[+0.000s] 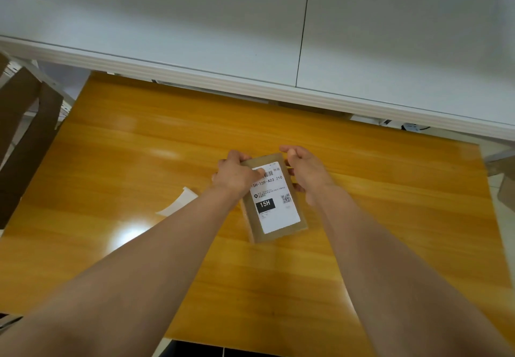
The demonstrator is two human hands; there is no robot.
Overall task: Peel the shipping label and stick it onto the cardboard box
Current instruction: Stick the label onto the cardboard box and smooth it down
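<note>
You've got the cardboard box [274, 199] out over the middle of the wooden table [139, 147], and the shipping label [276, 200] is lying on its top face, printed side up, square to the edges with a brown margin showing all round. Your left hand [237, 174] is clamped on the far left corner of the box, fingers curled over the edge and the thumb [257, 173] laid flat on the label's upper corner by the barcode; that looks like pressing the corner down so it bonds. Your right hand [303, 169] cups the far right edge, fingers wrapped round the side and loosely bent rather than squeezed, most likely there to steady the box so it cannot slide while the thumb pushes. Whether the near end of the box rests on the table or is lifted off it, I cannot tell from here. Off to your left, lying apart from the box, is a white slip of backing paper [178, 202], curled at one edge, which suggests the peeling is done. By the look of it you're near the finish: the lower half of the label seems flat, so the top edge and corners are what need rubbing down, and a trapped crease there is the thing to watch for.
</note>
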